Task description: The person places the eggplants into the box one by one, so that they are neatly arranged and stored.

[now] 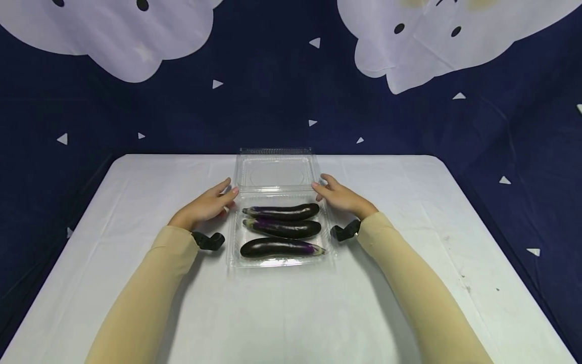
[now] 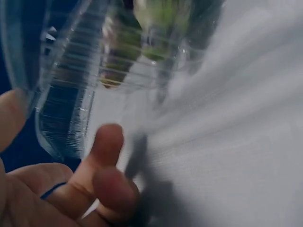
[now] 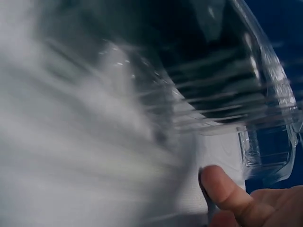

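Observation:
A clear plastic clamshell box [image 1: 232,260] lies unfolded on the table, its lid [image 1: 277,172] tipped back on the far side. Three dark purple eggplants [image 1: 282,230] lie crosswise in the base; the nearest eggplant [image 1: 279,247] has its stem end to the right, the other two to the left. My left hand [image 1: 206,206] is at the box's left side near the hinge, thumb tip at the edge, fingers loosely spread. Opposite it, my right hand [image 1: 341,196] has its thumb at the lid's right corner, fingers apart. In the left wrist view, green stem ends [image 2: 158,28] show through the ribbed wall.
A white cloth covers the table [image 1: 282,313]. Behind it hangs a dark blue curtain [image 1: 263,106] with white clouds and small triangles. Black wrist cameras [image 1: 209,241] sit on both wrists, beside the box.

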The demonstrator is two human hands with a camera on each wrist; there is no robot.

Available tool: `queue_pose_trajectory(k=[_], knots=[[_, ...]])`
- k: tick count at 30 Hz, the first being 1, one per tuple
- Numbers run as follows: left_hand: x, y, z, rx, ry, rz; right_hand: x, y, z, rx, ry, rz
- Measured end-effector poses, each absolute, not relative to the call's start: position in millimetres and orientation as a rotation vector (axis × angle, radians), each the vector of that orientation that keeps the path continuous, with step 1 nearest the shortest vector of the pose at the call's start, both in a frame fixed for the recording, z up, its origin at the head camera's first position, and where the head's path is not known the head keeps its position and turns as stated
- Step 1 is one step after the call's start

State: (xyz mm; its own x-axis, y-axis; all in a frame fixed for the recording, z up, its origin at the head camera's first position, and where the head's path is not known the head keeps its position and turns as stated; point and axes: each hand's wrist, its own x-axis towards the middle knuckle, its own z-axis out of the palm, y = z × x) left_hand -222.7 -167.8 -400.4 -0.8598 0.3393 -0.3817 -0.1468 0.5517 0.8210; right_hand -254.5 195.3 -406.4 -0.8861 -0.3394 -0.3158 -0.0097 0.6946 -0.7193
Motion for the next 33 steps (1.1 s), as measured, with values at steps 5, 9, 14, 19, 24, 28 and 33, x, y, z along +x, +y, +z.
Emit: queue_pose_trajectory(k=[5, 9, 14, 19, 24, 28, 33], knots=[[-231, -165, -404, 0.137, 2.219, 1.365, -265, 193, -409, -0.274, 2.447, -1.05], [-233, -161, -404, 0.125, 2.17, 1.453, -269, 191, -410, -0.307, 2.454, -1.042], [-235, -157, -405, 0.094, 2.16, 1.538, -268, 190, -408, -0.326, 2.435, -1.112], [-234, -154, -406, 0.092, 2.207, 1.601, -268, 190, -408, -0.363, 2.404, -1.229], [-233, -152, -405, 0.098, 2.261, 1.624, -267, 192, -408, -0.352, 2.422, -1.26], [-233, -151, -403, 0.095, 2.27, 1.623, -265, 191, -404, -0.345, 2.482, -1.22], [-232, -150, -397, 0.074, 2.304, 1.619, -264, 191, -397, -0.339, 2.535, -1.199]])
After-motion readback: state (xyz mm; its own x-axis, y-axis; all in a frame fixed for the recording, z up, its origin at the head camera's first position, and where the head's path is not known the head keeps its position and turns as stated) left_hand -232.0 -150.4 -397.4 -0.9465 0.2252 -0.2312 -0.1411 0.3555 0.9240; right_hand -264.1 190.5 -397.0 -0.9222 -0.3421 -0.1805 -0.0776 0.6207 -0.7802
